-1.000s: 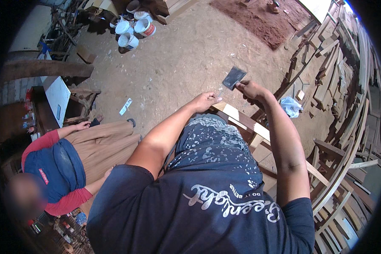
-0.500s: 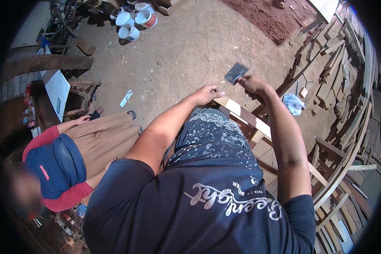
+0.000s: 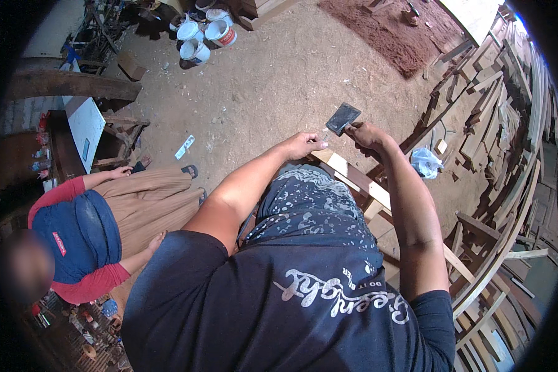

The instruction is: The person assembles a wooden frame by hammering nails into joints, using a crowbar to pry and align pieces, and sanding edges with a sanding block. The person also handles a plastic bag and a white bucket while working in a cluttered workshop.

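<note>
My left hand [image 3: 304, 145] is closed in a pinch at the far end of a pale wooden frame [image 3: 353, 175]. Something thin and light shows by its fingertips, too small to name. Just to the right, my right hand [image 3: 367, 136] grips a tool with a flat, dark rectangular head [image 3: 343, 118]. The head is raised above the frame's end, apart from the left fingers. The frame runs from the left hand toward the lower right, close against my body and partly hidden by my right forearm.
At the left a person [image 3: 74, 229] in a blue and red top sits. White buckets [image 3: 195, 51] stand at the far left on the dirt floor. Stacked timber [image 3: 483, 124] and a plastic bag [image 3: 426, 162] lie on the right; a white board [image 3: 85, 133] leans at the left.
The dark tool head has shifted slightly down and left and appears sharper. My left hand stays at the frame's end. The whole view has shifted slightly.
</note>
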Action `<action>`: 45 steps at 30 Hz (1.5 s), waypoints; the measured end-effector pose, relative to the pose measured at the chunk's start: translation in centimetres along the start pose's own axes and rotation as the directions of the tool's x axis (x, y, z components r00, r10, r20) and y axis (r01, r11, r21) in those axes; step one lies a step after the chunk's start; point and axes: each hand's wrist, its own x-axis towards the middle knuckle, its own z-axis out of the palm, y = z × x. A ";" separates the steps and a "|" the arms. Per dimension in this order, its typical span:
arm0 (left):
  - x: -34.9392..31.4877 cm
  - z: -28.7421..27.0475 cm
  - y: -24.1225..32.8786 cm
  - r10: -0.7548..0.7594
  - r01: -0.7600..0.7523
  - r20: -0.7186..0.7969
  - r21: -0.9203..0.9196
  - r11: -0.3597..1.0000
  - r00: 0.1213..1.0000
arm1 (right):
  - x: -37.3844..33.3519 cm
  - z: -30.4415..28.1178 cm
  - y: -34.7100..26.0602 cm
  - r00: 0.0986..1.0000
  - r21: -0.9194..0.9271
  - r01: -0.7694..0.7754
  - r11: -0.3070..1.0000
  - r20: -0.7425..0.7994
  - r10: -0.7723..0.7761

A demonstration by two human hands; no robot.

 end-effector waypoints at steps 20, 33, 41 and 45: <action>-0.6 -0.2 0.0 -0.091 0.086 -0.030 -0.150 0.985 0.995 | -0.8 0.6 0.9 0.995 0.065 0.017 0.998 -0.103 -0.010; -0.3 0.1 -1.3 0.049 -0.050 -0.050 -0.011 0.999 0.998 | -1.2 0.1 -2.7 0.997 -0.124 -0.002 0.992 0.075 0.011; 0.4 0.3 -1.7 0.015 -0.016 -0.023 -0.037 0.999 1.000 | -0.2 1.2 -0.6 0.994 -0.018 -0.066 0.998 0.086 0.067; 0.6 0.0 -0.6 0.019 -0.019 -0.054 -0.004 1.000 0.998 | -0.3 2.7 3.1 0.986 0.140 0.081 0.987 -0.155 -0.059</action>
